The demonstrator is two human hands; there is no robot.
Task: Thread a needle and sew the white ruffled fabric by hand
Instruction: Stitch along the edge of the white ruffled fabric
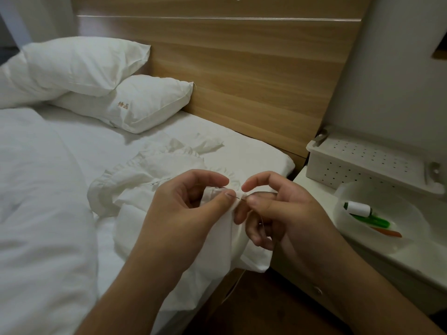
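Fingers of the left hand [183,209] pinch a fold of the white ruffled fabric [150,175] at the bed's [72,141] edge, while the right hand [273,209] pinches the needle [233,196] poking through it. 2 pillows [125,102] lie behind; a thread spool [358,209] sits in a bowl [411,213] alongside.

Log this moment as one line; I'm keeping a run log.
stage: stitching | left hand: pinches white ruffled fabric | right hand: pinches needle in fabric | spool: in bowl
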